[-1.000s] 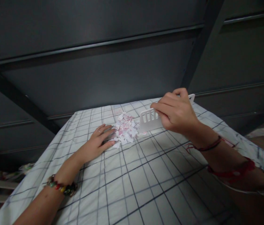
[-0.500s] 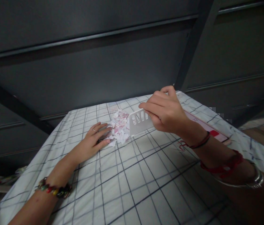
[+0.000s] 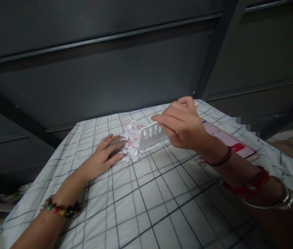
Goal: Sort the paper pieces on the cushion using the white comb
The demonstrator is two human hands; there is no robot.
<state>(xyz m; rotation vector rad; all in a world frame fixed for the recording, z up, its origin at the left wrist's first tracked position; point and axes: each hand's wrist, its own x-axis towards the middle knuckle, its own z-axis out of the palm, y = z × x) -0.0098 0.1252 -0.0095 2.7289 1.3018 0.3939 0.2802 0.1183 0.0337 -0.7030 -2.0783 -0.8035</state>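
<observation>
A small heap of torn white and pinkish paper scraps [image 3: 132,141] lies on the checked cloth. My left hand [image 3: 107,150] rests at the heap's left side, fingers spread, with the fingertips touching the scraps. On the heap's right, my right hand [image 3: 181,122] grips a white slotted plastic piece [image 3: 149,138], shaped like a small dustpan, by its upper right part. Its left edge meets the scraps and its lower edge is at the cloth. My fingers hide the end that is held.
A checked tablecloth [image 3: 141,207] covers the table. Right of my right hand lies a phone [image 3: 229,141] with its screen lit, and a red cord [image 3: 202,162] shows under my wrist. A dark panelled wall [image 3: 105,79] stands behind the table's far edge.
My right hand has pushed the white slotted piece slightly left into the paper scraps, squeezing the heap narrower. My left hand has stayed nearly still. More of the phone screen shows.
</observation>
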